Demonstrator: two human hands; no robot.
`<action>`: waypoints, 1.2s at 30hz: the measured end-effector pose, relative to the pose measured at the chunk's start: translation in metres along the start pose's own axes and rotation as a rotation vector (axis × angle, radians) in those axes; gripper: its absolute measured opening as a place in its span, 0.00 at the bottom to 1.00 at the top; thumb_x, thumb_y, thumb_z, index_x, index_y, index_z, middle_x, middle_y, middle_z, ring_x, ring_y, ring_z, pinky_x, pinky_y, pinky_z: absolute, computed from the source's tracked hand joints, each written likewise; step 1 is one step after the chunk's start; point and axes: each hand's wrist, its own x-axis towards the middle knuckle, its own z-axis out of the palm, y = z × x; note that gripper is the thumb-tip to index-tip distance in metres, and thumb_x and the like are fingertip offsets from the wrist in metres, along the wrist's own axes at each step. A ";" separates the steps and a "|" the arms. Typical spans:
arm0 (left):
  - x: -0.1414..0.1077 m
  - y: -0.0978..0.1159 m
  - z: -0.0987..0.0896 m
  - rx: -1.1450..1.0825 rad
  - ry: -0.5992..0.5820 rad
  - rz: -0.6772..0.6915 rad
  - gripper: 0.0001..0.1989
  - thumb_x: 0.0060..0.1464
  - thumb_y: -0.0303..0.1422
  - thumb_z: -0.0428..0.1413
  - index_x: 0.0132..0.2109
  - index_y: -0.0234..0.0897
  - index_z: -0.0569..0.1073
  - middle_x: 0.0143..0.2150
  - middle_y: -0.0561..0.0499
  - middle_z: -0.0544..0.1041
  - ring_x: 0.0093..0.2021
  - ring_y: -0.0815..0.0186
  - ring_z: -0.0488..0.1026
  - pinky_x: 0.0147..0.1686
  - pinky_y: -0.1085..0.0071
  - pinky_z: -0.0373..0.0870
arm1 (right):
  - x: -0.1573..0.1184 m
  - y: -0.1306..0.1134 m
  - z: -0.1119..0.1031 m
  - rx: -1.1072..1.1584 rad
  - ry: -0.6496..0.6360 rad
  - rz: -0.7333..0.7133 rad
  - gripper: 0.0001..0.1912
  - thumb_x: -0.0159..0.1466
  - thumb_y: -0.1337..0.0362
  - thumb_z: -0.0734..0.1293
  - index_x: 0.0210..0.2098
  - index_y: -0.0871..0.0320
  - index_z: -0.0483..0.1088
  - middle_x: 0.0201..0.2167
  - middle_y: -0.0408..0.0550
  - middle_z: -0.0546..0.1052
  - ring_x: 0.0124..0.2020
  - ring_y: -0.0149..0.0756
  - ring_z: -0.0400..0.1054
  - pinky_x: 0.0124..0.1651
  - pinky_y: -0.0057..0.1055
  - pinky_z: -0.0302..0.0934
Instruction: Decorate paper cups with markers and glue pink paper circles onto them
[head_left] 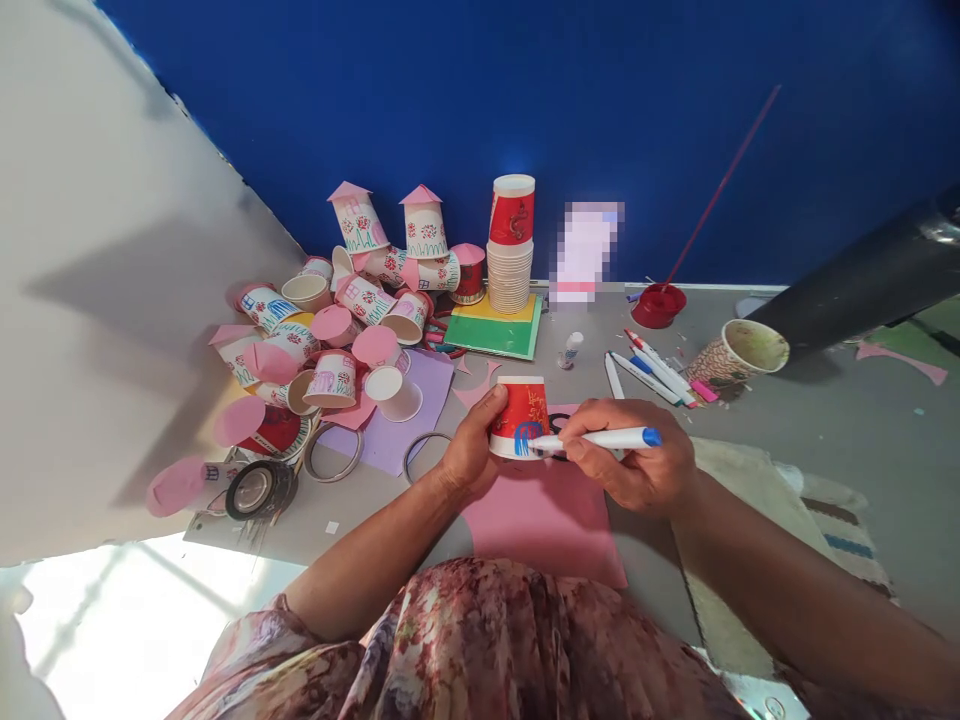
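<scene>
A red paper cup (517, 403) with a white rim at its lower end is held by my left hand (474, 445), fingers wrapped on its left side. Blue marker lines in an arched shape show on the cup near that rim. My right hand (637, 455) is closed round a white marker (611, 438) with a blue end pointing right. The marker's tip meets or nearly meets the cup beside the blue lines. Beneath both hands lies a pink paper sheet (544, 520) on the grey table (847, 420).
Many decorated cups with pink paper tops (334, 380) are piled at the left. A cup stack (510, 270) stands on a green-yellow board (491, 332). Several markers (652, 370), a patterned cup (724, 360) and a cloth (727, 550) are at the right. Tape rings (259, 490) lie left.
</scene>
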 end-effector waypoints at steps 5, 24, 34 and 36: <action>0.002 0.001 -0.001 -0.048 0.059 -0.012 0.16 0.56 0.43 0.66 0.41 0.33 0.78 0.34 0.48 0.82 0.33 0.62 0.79 0.39 0.68 0.74 | -0.001 0.001 -0.003 -0.014 0.060 0.089 0.05 0.68 0.67 0.66 0.36 0.55 0.74 0.27 0.45 0.81 0.19 0.30 0.67 0.24 0.29 0.60; 0.002 0.007 0.000 -0.035 0.064 -0.098 0.21 0.59 0.48 0.61 0.41 0.30 0.80 0.34 0.43 0.82 0.34 0.58 0.80 0.39 0.64 0.78 | 0.002 0.005 -0.003 0.074 -0.029 0.109 0.08 0.69 0.65 0.66 0.33 0.57 0.75 0.23 0.44 0.79 0.19 0.30 0.68 0.24 0.27 0.60; 0.004 0.008 -0.001 -0.021 0.088 -0.085 0.20 0.60 0.46 0.62 0.44 0.30 0.79 0.36 0.44 0.83 0.35 0.59 0.81 0.41 0.64 0.78 | 0.002 0.009 -0.005 0.197 -0.003 0.228 0.07 0.69 0.65 0.66 0.34 0.57 0.75 0.23 0.43 0.79 0.20 0.30 0.71 0.23 0.26 0.61; 0.004 0.007 -0.001 -0.024 0.084 -0.079 0.19 0.60 0.45 0.62 0.43 0.30 0.79 0.36 0.44 0.83 0.35 0.59 0.81 0.42 0.64 0.78 | 0.002 0.009 -0.006 0.214 0.051 0.246 0.07 0.70 0.66 0.66 0.35 0.57 0.75 0.23 0.42 0.79 0.20 0.29 0.71 0.23 0.24 0.61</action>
